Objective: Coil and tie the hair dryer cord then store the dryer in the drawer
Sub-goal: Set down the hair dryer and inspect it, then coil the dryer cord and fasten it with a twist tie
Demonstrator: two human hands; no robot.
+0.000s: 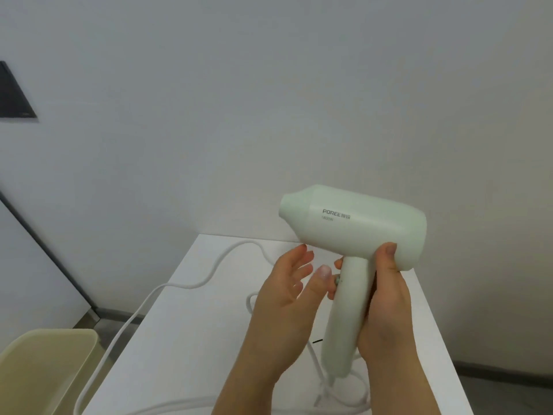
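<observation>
Status: early, cord work not begun by the look of it

Hair dryer (pixel 356 232) is held up above the worktop (pixel 191 339), barrel level, nozzle pointing toward 9 o'clock, handle hanging down toward 6 o'clock. Right hand (pixel 386 313) is wrapped around the handle from the 3 o'clock side, thumb lying up against the underside of the barrel. Left hand (pixel 287 298) is spread, fingers loose and apart, palm facing the handle from the 9 o'clock side; its thumb tip sits just beside a small knob on the handle. It pinches nothing.

Cord (pixel 143 304) is uncoiled. It leaves the base of the handle, lies in loose bends on the worktop at 6 o'clock, then runs in a long wavy line toward 10 o'clock, with a stretch hanging off the left edge. No tie or strap on it. A small dark sliver lies on the worktop just left of the handle; cannot tell what it is.

No drawer visible. A beige bin (pixel 45 369) sits at 8 o'clock, below the worktop edge.

Judged remaining: gather and coil the cord, tie it, find the drawer, stow the dryer. Nothing completed so far
</observation>
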